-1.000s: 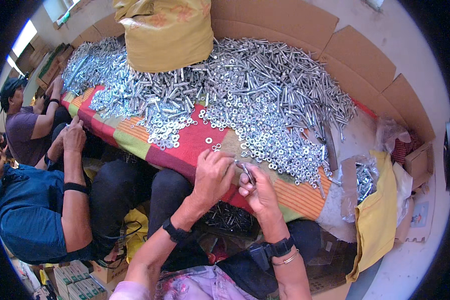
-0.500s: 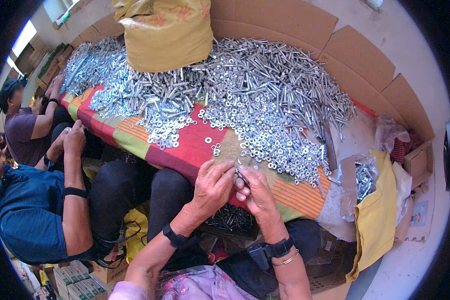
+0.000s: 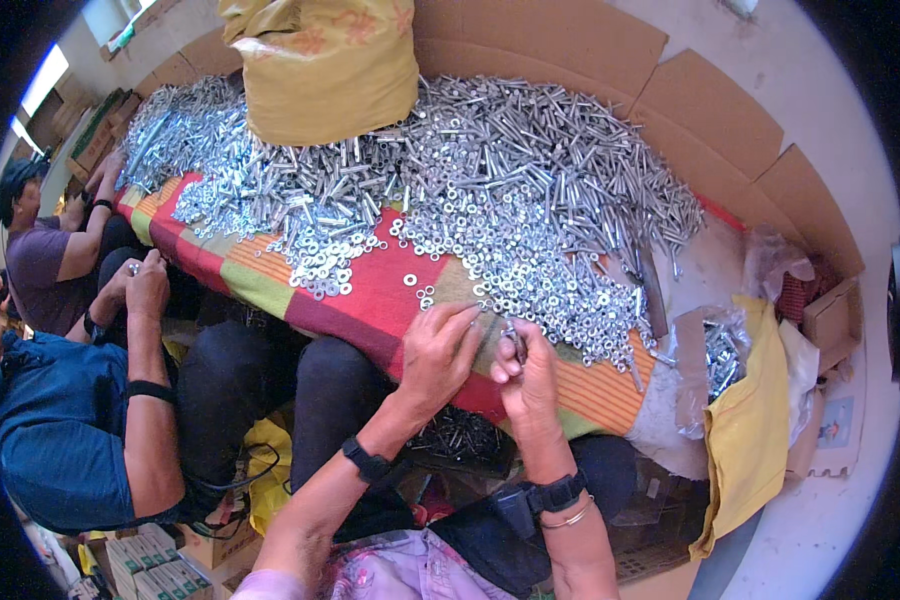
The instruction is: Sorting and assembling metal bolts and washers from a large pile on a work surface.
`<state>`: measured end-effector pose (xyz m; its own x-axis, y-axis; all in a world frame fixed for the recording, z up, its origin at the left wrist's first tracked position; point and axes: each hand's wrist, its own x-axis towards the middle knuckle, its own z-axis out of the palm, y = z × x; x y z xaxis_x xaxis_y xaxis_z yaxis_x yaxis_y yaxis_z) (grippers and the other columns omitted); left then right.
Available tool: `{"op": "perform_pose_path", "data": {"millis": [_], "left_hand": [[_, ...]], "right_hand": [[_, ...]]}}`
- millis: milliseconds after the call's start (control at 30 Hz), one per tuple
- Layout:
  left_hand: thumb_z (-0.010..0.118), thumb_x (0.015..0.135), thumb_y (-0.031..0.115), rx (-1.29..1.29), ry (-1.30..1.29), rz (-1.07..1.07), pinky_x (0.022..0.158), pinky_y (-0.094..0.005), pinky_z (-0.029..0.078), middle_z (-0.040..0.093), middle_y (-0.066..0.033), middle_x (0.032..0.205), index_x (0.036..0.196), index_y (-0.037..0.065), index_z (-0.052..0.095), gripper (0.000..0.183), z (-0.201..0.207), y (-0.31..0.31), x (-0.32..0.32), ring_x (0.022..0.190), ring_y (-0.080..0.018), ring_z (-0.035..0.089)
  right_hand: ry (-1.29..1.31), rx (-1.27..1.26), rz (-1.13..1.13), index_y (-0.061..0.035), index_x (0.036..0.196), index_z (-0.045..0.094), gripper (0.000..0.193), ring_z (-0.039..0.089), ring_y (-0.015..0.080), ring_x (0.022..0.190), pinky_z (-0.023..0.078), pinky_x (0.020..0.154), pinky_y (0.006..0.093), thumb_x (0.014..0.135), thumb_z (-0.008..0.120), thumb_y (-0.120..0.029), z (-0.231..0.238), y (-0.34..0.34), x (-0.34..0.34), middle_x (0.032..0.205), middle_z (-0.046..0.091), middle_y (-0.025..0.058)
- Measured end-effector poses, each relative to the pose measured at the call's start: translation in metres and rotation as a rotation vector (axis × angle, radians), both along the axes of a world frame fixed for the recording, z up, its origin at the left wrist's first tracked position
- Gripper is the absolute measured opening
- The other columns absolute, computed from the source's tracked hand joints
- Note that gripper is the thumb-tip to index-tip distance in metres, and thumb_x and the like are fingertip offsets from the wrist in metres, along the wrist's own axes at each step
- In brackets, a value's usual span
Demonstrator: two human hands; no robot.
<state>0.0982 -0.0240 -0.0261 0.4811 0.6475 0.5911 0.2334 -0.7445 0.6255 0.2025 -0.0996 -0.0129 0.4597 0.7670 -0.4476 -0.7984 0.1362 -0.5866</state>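
My left hand (image 3: pixel 436 352) reaches over the cloth's near edge, its fingers stretched out and apart at the loose washers (image 3: pixel 425 296). Its fingertips are partly hidden, and nothing shows in its grip. Close beside it, on the right, my right hand (image 3: pixel 528 378) is closed round a small metal bolt (image 3: pixel 515 342) that points up past the thumb. Just beyond both hands lies a heap of small silver nuts and washers (image 3: pixel 540 285). Behind that, long metal bolts and sleeves (image 3: pixel 570 150) are piled up.
A full yellow sack (image 3: pixel 330 85) stands on the heap. The checkered cloth (image 3: pixel 370 322) lies under the hardware, with cardboard (image 3: pixel 710 120) along the back. At right are an open box of metal parts (image 3: pixel 725 355) and a yellow bag (image 3: pixel 745 460). A co-worker (image 3: pixel 70 430) sits at left, another beyond.
My hands have come apart. The left has reached forward to the washers; the right has shifted slightly right, still holding the bolt. The head view has moved slightly.
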Motion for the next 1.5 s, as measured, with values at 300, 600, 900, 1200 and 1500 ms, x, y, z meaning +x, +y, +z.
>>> {"op": "perform_pose_path", "data": {"millis": [300, 600, 900, 1200, 1500], "left_hand": [[0.062, 0.073, 0.019, 0.199, 0.305, 0.116, 0.087, -0.0417, 0.034, 0.055, -0.0063, 0.099, 0.087, 0.007, 0.059, 0.018, -0.019, 0.004, 0.034, 0.095, -0.0239, 0.051], [0.062, 0.072, 0.016, 0.086, 0.211, 0.185, 0.088, -0.0432, 0.032, 0.054, -0.005, 0.089, 0.08, 0.006, 0.057, 0.013, -0.015, 0.006, 0.041, 0.087, -0.0234, 0.051], [0.063, 0.076, 0.011, -0.253, -0.056, -0.051, 0.07, -0.0368, 0.042, 0.061, -0.0098, 0.081, 0.087, 0.003, 0.064, 0.014, 0.013, -0.029, -0.01, 0.077, -0.0266, 0.057], [0.062, 0.075, 0.01, -0.08, -0.042, -0.073, 0.076, -0.0372, 0.042, 0.061, -0.0087, 0.085, 0.088, 0.004, 0.062, 0.014, 0.004, -0.048, -0.037, 0.08, -0.0274, 0.058], [0.061, 0.081, 0.008, -0.59, -0.18, -0.271, 0.075, -0.0286, 0.047, 0.061, -0.0126, 0.089, 0.094, -0.001, 0.061, 0.016, 0.024, -0.056, -0.058, 0.087, -0.0207, 0.06]], "right_hand": [[-0.034, -0.03, -0.012, -0.0081, 0.081, 0.053, 0.013, 0.035, 0.0056, 0.041, 0.03, 0.037, 0.0211, 0.085, 0.054, -0.021, -0.011, -0.001, 0.007, 0.056, 0.045, -0.0018], [0.074, 0.239, 0.012, -0.005, 0.09, 0.053, 0.019, 0.038, 0.0072, 0.04, 0.034, 0.033, 0.0206, 0.09, 0.049, -0.023, -0.019, -0.016, 0.008, 0.059, 0.046, 0.0011], [-0.141, -0.042, 0.117, -0.0057, 0.096, 0.055, 0.017, 0.037, 0.0046, 0.04, 0.033, 0.033, 0.0194, 0.088, 0.05, -0.02, -0.003, -0.033, -0.008, 0.056, 0.046, -0.0018], [-0.139, 0.002, 0.116, -0.0072, 0.08, 0.05, 0.015, 0.038, 0.0037, 0.041, 0.033, 0.034, 0.0184, 0.088, 0.05, -0.02, -0.008, -0.045, -0.043, 0.058, 0.045, -0.0018], [0.048, -0.048, 0.301, -0.0082, 0.08, 0.054, 0.013, 0.034, 0.0044, 0.034, 0.03, 0.029, 0.0177, 0.087, 0.05, -0.018, 0.001, -0.058, -0.041, 0.051, 0.044, -0.003]]}}
